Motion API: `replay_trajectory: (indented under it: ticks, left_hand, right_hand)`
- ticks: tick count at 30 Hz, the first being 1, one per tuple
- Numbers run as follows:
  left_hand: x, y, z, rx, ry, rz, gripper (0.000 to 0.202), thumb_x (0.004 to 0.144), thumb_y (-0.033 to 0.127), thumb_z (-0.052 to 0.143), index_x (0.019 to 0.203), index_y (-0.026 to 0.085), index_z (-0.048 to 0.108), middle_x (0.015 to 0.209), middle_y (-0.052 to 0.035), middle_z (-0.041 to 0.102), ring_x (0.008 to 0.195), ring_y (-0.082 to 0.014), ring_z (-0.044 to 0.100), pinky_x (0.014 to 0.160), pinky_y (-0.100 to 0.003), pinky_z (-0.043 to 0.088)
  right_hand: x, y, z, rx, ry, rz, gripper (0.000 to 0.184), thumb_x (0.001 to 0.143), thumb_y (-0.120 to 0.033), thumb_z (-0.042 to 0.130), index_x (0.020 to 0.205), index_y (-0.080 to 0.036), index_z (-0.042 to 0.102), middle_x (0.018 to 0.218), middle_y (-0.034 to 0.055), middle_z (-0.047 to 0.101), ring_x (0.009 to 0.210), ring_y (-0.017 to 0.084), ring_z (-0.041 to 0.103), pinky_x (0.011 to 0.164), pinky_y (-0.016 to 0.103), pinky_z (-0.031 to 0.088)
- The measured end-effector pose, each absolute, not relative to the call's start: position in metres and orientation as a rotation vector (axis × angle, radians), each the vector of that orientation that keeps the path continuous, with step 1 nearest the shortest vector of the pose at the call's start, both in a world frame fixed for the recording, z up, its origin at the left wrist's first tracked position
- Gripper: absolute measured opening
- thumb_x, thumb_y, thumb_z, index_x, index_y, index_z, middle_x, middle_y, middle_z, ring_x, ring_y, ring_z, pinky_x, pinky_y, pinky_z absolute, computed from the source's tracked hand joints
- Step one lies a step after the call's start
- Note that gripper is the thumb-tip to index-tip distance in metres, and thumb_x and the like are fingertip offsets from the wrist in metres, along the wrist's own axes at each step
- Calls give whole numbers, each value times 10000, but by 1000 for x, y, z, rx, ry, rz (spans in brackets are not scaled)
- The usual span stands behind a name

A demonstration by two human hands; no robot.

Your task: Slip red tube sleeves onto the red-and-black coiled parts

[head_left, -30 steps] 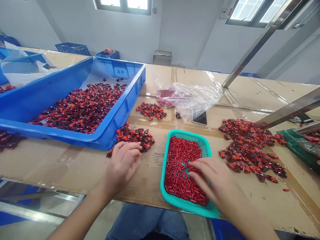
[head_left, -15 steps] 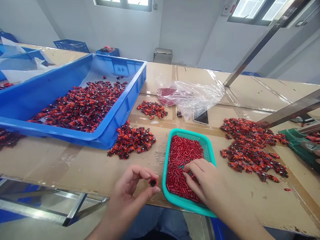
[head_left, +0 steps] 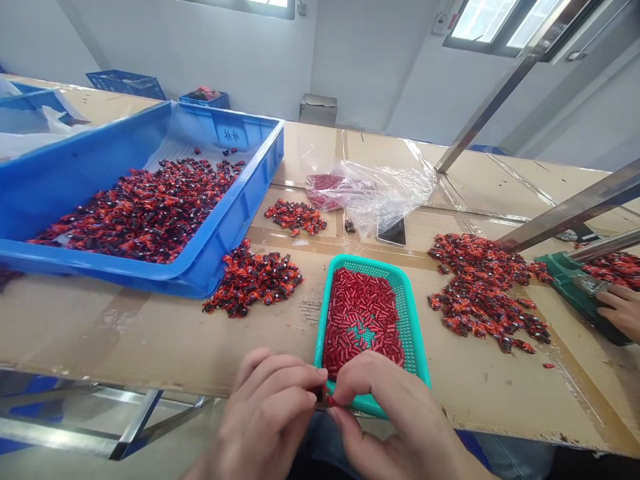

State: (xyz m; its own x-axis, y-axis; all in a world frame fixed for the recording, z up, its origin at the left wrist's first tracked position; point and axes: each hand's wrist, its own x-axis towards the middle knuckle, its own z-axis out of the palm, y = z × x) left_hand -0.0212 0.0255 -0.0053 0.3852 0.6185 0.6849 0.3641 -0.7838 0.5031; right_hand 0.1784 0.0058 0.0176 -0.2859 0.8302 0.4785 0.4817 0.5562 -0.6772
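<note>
My left hand point(head_left: 273, 410) is closed on a small black-and-red part point(head_left: 319, 393), mostly covered by the fingers. Facing it, my right hand point(head_left: 395, 407) pinches a small red tube point(head_left: 331, 401) between thumb and forefinger. The two pieces are close together; whether they touch is hard to tell. Both hands are at the table's front edge, over the near rim of a green plastic basket point(head_left: 414, 333). Many short red tubes point(head_left: 360, 300) lie in that basket. Left of it is a pile of black-and-red parts point(head_left: 257, 277).
A large blue crate point(head_left: 200, 273) holds more such parts on the left. Behind the basket are a clear plastic bag point(head_left: 400, 183) and a phone point(head_left: 393, 231). Another pile point(head_left: 480, 287) lies right, beside a metal post point(head_left: 565, 213). Another person's hand point(head_left: 623, 310) touches a green device point(head_left: 570, 277).
My right hand has left the tubes in the basket and come to my left hand with a red tube. My left hand has moved slightly nearer me. The other person's hand shows more.
</note>
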Motion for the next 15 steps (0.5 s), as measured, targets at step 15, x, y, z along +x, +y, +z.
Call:
replay_trajectory:
  ticks: [15]
  left_hand:
    - [-14, -11, -14, 2409, 1064, 1256, 171, 970, 375, 710, 1129, 313, 715, 1067, -28, 843, 898, -236, 793, 911, -404, 570]
  right_hand:
    - [185, 1, 19, -1228, -1927, 865, 353, 920, -563, 753, 928, -224, 652, 800, -5, 733, 679, 131, 680, 621, 205, 526]
